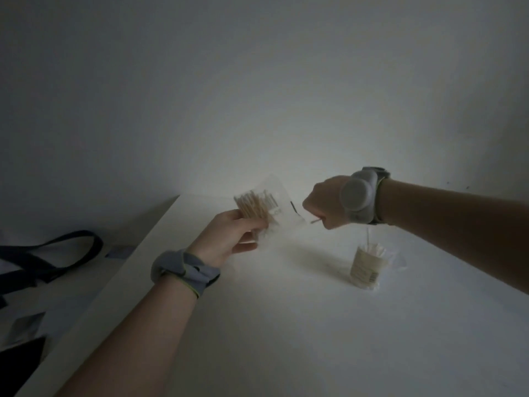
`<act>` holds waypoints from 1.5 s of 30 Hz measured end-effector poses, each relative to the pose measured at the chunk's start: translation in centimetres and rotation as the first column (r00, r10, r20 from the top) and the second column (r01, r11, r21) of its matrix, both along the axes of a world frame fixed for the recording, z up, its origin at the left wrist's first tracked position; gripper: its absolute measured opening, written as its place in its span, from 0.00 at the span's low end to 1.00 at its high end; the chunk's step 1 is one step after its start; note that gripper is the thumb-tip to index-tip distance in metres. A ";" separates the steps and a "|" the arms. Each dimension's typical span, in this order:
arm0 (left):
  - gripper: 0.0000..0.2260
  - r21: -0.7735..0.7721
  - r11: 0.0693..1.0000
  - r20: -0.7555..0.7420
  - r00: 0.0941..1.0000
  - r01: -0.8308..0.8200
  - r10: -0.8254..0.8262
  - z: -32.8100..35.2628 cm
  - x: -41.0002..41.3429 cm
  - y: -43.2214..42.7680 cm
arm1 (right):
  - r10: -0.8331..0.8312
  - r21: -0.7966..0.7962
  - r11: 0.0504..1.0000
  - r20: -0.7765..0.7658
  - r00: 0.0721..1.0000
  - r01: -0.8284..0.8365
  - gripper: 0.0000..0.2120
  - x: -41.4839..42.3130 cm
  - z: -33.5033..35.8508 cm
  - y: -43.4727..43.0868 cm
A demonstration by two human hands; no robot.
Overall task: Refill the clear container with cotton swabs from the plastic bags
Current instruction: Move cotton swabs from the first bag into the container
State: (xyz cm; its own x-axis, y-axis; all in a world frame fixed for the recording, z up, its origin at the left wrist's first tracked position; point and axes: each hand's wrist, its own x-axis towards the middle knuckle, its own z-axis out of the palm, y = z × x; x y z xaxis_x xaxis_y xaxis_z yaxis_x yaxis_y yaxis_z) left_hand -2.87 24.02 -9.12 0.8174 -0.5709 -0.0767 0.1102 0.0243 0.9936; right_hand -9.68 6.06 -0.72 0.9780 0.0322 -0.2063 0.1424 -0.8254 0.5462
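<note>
Left hand (226, 239): fingers curled round the bag (266, 204), held up over the table's (286, 325) far left corner.
Bag: clear, swabs (252, 207) bunched inside.
Right hand (323, 204): fisted, gripping a swab (315, 221), just beside the bag.
Container (367, 267): upright on the table, right of middle, packed full, one stick poking above.
Tote (57, 247): beyond the left edge.

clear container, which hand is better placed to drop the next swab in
Right. The right hand pinches a swab and hangs nearer the clear container, just above it in the view. The left hand is busy holding the plastic bag of swabs, farther off.
</note>
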 end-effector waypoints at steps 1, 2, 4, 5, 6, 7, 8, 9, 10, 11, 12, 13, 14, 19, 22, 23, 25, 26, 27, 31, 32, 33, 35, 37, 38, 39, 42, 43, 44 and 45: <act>0.02 -0.027 1.000 -0.006 1.000 -0.002 0.002 0.3 -0.2 -0.3 | -0.020 0.082 0.997 0.071 0.997 0.015 0.02 -1.0 0.9 -0.6; 0.02 -0.042 0.999 -0.002 1.000 -0.004 0.004 0.7 -0.5 -0.9 | -0.056 0.196 0.980 0.144 0.988 0.027 0.04 -2.3 1.7 -1.4; 0.03 -0.052 0.999 0.020 1.000 -0.007 0.008 1.5 -0.9 -2.4 | -0.117 0.458 0.889 0.281 0.953 -0.025 0.14 -5.3 2.7 -2.9; 0.03 -0.058 0.998 0.027 1.000 -0.009 0.011 1.9 -1.0 -2.5 | -0.141 0.564 0.822 0.327 0.935 -0.073 0.20 -6.4 2.7 -3.0; 0.03 -0.064 0.998 0.037 0.999 -0.002 0.005 2.3 -1.2 -3.1 | -0.180 0.649 0.753 0.361 0.915 -0.108 0.23 -7.7 2.5 -3.4; 0.03 -0.067 0.998 0.046 0.999 0.007 -0.004 2.8 -1.4 -3.8 | -0.223 0.715 0.685 0.387 0.895 -0.138 0.23 -9.0 2.0 -3.9; 0.02 -0.075 0.997 0.055 0.998 0.017 -0.013 3.4 -1.6 -4.6 | -0.265 0.765 0.620 0.414 0.871 -0.175 0.21 -10.1 1.4 -4.4; 0.02 -0.089 0.996 0.065 0.998 0.031 -0.025 3.9 -1.8 -5.4 | -0.309 0.800 0.559 0.445 0.841 -0.218 0.18 -10.9 0.6 -4.8; 0.02 -0.106 0.993 0.075 0.996 0.048 -0.040 4.4 -2.1 -6.2 | -0.354 0.819 0.511 0.477 0.804 -0.260 0.17 -11.6 -0.2 -5.1; 0.02 -0.120 0.991 0.085 0.995 0.066 -0.056 4.8 -2.5 -6.9 | -0.397 0.827 0.476 0.505 0.767 -0.299 0.16 -12.0 -1.1 -5.4; 0.02 -0.131 0.988 0.098 0.993 0.081 -0.069 5.1 -2.7 -7.7 | -0.434 0.829 0.451 0.528 0.730 -0.331 0.16 -12.2 -1.9 -5.7; 0.02 -0.129 0.987 0.111 0.990 0.098 -0.084 5.2 -3.0 -8.7 | -0.466 0.826 0.432 0.548 0.695 -0.362 0.15 -12.3 -2.8 -6.3; 0.02 -0.127 0.985 0.122 0.988 0.115 -0.100 5.3 -3.2 -9.6 | -0.482 0.815 0.430 0.571 0.665 -0.388 0.14 -12.1 -3.7 -6.6; 0.04 -0.087 0.976 0.185 0.966 0.202 -0.183 5.1 -3.5 -10.5 | -0.373 0.727 0.601 0.623 0.687 -0.333 0.06 -10.9 -7.3 -7.0; 0.04 -0.068 0.976 0.209 0.959 0.208 -0.190 5.2 -3.0 -10.5 | -0.275 0.573 0.742 0.734 0.621 -0.348 0.13 -10.7 -8.3 -8.0; 0.04 -0.068 0.977 0.209 0.961 0.202 -0.184 5.2 -2.8 -10.4 | -0.264 0.547 0.760 0.754 0.602 -0.351 0.14 -10.7 -8.3 -8.1; 0.05 -0.068 0.978 0.211 0.961 0.199 -0.181 5.4 -2.6 -10.3 | -0.261 0.542 0.756 0.763 0.592 -0.366 0.17 -11.1 -8.6 -8.3; 0.06 -0.064 0.978 0.212 0.960 0.200 -0.182 5.4 -2.5 -10.2 | -0.267 0.568 0.740 0.740 0.617 -0.361 0.19 -11.3 -8.8 -8.5; 0.06 -0.060 0.978 0.213 0.959 0.202 -0.185 5.3 -2.4 -10.2 | -0.279 0.613 0.716 0.690 0.668 -0.334 0.25 -11.5 -8.9 -8.6; 0.07 -0.053 0.978 0.220 0.958 0.202 -0.185 5.5 -2.6 -10.1 | -0.344 0.783 0.600 0.438 0.830 -0.164 0.38 -11.8 -9.6 -8.3; 0.07 -0.052 0.978 0.222 0.958 0.200 -0.184 5.5 -2.7 -10.1 | -0.359 0.799 0.583 0.415 0.836 -0.147 0.37 -11.7 -9.7 -8.2; 0.07 -0.052 0.978 0.224 0.957 0.201 -0.184 5.6 -2.8 -10.0 | -0.372 0.812 0.564 0.415 0.830 -0.154 0.36 -11.6 -9.7 -8.1; 0.08 -0.054 0.978 0.236 0.954 0.203 -0.185 5.9 -2.9 -9.9 | -0.390 0.811 0.519 0.507 0.769 -0.271 0.36 -11.6 -9.5 -8.0; 0.08 -0.066 0.978 0.251 0.952 0.196 -0.174 6.3 -2.9 -9.7 | -0.372 0.745 0.514 0.640 0.672 -0.425 0.34 -11.8 -9.2 -7.9; 0.08 -0.076 0.978 0.258 0.952 0.193 -0.168 6.5 -2.9 -9.5 | -0.356 0.719 0.535 0.668 0.654 -0.443 0.33 -11.8 -9.1 -7.9; 0.07 -0.087 0.977 0.263 0.951 0.192 -0.163 6.8 -2.9 -9.4 | -0.341 0.712 0.566 0.661 0.668 -0.416 0.33 -11.7 -9.2 -8.0; 0.06 -0.116 0.973 0.277 0.947 0.201 -0.162 7.4 -3.1 -9.1 | -0.339 0.704 0.617 0.642 0.688 -0.353 0.33 -11.7 -9.5 -8.0; 0.06 -0.121 0.972 0.281 0.946 0.200 -0.160 7.5 -3.1 -9.0 | -0.338 0.681 0.607 0.687 0.644 -0.408 0.32 -11.7 -9.4 -8.2; 0.06 -0.124 0.972 0.284 0.946 0.198 -0.156 7.5 -3.2 -9.0 | -0.338 0.659 0.590 0.726 0.599 -0.466 0.32 -11.8 -9.2 -8.3; 0.06 -0.122 0.973 0.288 0.945 0.197 -0.155 7.6 -3.2 -9.0 | -0.337 0.639 0.582 0.753 0.565 -0.503 0.32 -11.9 -9.0 -8.3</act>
